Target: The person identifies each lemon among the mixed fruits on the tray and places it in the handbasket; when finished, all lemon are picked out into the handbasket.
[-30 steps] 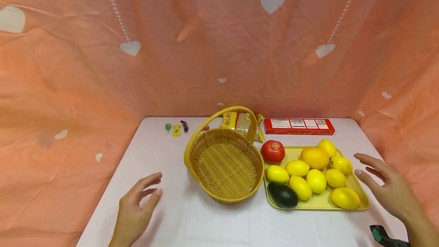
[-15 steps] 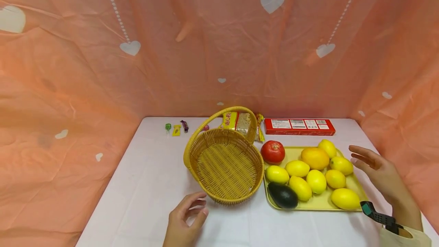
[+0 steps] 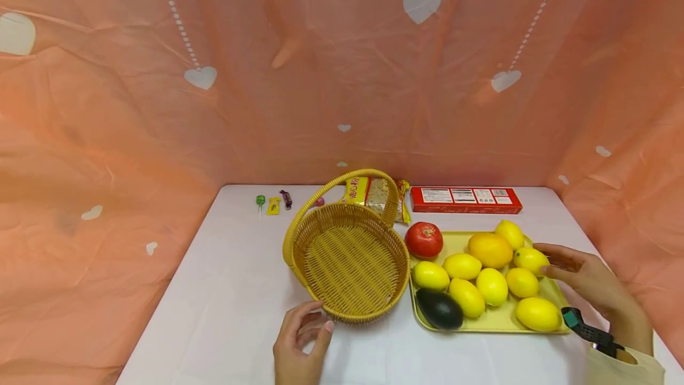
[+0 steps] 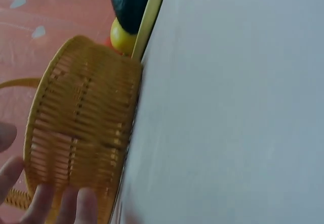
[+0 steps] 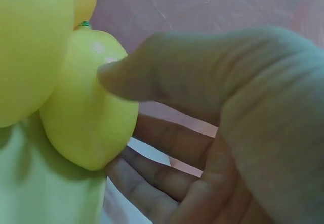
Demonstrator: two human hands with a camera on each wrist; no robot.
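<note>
My left hand [image 3: 301,343] is at the front of the yellow wicker basket [image 3: 350,266], fingers loosely bent and fingertips right at its rim. In the left wrist view the same fingers [image 4: 86,204] overlap the woven wall of the basket [image 4: 86,113]. On the right, my right hand [image 3: 593,281] reaches to a lemon [image 3: 531,261] at the tray's right side. The right wrist view shows the thumb [image 5: 124,80] over the near face of that lemon [image 5: 91,102], with loosely bent fingers by its lower edge. The lemon lies among others on the yellow tray [image 3: 502,324].
The tray also bears a dark avocado [image 3: 439,309], an orange-yellow mango-like fruit [image 3: 490,249] and several lemons. A red pomegranate-like fruit [image 3: 424,240] sits at its corner. Behind are a yellow food packet [image 3: 376,192], a red box [image 3: 465,199], a green lollipop [image 3: 260,200] and small wrapped candies [image 3: 274,205].
My left hand has moved right to the basket's front rim. My right hand has moved left, from beside the tray onto the lemon's edge. Basket and fruit stay in place.
</note>
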